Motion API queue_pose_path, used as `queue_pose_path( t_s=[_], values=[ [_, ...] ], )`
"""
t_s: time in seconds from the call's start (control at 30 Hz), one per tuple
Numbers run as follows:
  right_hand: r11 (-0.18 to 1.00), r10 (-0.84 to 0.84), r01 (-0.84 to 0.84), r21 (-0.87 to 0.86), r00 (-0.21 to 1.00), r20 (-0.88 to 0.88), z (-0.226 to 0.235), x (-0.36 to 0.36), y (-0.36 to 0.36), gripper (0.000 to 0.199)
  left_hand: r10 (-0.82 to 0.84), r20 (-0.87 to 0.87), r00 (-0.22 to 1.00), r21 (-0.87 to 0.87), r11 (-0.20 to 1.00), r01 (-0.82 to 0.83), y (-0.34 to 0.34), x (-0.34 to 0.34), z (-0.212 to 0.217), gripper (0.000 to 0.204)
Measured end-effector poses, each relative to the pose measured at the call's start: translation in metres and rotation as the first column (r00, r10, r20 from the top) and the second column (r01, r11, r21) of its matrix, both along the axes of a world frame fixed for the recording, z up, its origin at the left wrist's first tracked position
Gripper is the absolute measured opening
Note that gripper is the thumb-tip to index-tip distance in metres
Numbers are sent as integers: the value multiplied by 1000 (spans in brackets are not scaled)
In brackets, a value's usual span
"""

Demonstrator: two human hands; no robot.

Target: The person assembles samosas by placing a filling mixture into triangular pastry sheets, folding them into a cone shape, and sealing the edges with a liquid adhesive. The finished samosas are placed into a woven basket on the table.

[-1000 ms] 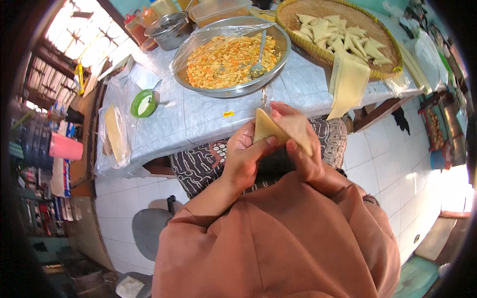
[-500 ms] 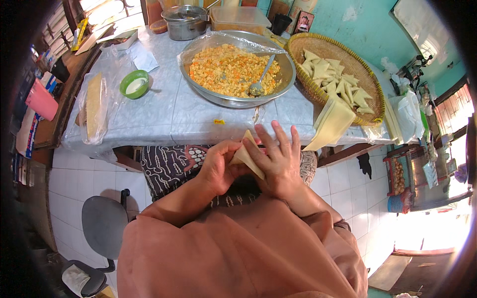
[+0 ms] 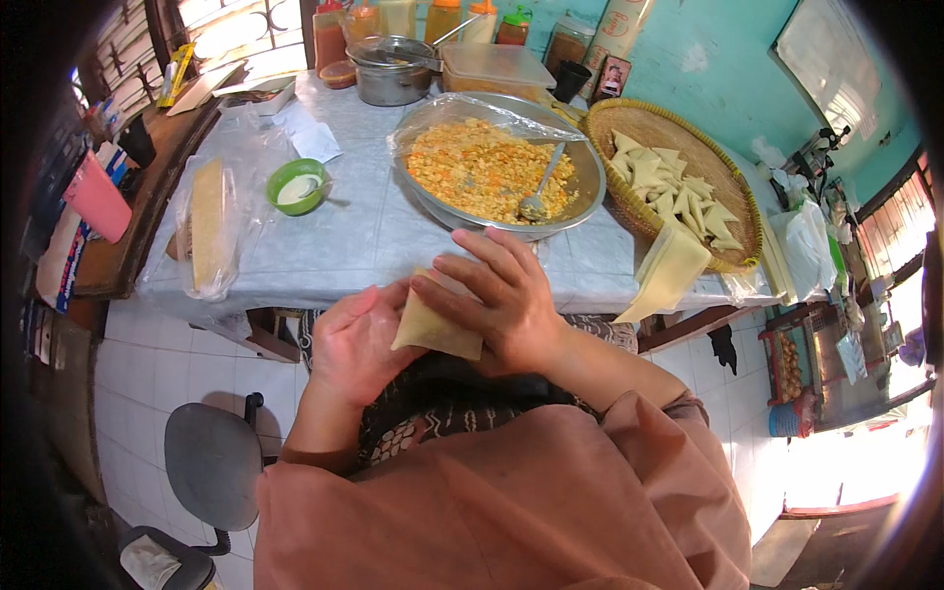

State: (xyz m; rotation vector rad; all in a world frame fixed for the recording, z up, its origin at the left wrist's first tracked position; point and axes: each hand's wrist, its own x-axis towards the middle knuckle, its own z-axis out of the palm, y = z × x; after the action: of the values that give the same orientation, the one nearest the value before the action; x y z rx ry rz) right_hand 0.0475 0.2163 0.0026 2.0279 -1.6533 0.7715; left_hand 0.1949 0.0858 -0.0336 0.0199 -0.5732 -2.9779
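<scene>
Between my hands, above my lap at the table's near edge, is a pale folded samosa (image 3: 438, 329), its broad flat side facing up. My left hand (image 3: 344, 344) supports it from the left, palm turned up and some fingers hidden beneath it. My right hand (image 3: 511, 305) grips it from the right, index finger pressed over its top and the other fingers stretched out. Ahead lies a steel bowl (image 3: 588, 187) of crumbly orange-yellow filling (image 3: 482, 162), with a metal spoon (image 3: 546, 185) in it. Thin wrapper sheets (image 3: 674, 264) hang over the edge of a woven tray (image 3: 713, 147) at the right.
Folded samosas (image 3: 669, 187) are heaped in the tray. A green bowl (image 3: 279, 189) of white paste sits left of the filling, near a plastic-wrapped pack (image 3: 207, 226). At the back stand a steel pot (image 3: 393, 84) and several sauce bottles (image 3: 442, 22). An office chair (image 3: 208, 462) is at my left.
My hands and the samosa have shifted left in the picture; the samosa has been turned, so its broad side shows now. The view has tilted, bringing more bottles into sight.
</scene>
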Motion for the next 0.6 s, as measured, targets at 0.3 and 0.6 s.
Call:
queue_pose_path(
  t_s=[0.3, 0.6],
  values=[
    [801, -58, -586, 122, 126, 990, -11, 24, -99, 28, 594, -193, 781, -704, 471, -532, -46, 27, -2, 67],
    [818, -253, -562, 124, -156, 955, -39, 46, -136, 31, 686, 38, 727, -513, 638, -575, -74, 28, -26, 30]
  ],
)
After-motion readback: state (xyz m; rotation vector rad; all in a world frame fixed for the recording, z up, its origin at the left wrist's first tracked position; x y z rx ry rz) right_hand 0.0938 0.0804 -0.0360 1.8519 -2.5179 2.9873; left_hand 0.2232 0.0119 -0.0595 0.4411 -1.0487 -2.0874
